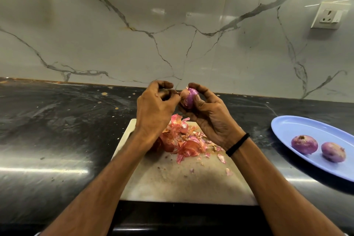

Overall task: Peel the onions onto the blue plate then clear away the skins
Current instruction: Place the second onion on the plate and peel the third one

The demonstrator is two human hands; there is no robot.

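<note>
Onion (188,99) is held up over the cutting board (191,182) so whatever I strip falls on the skins (182,140) heaped there, not on the blue plate (298,126), where two peeled onions (304,144) lie off to my right. My right hand (212,119) cups it, fingers and thumb curled snugly round its purple side; my left hand (155,107) is narrowed to a pinch on the loose skin (183,96) at its end
</note>
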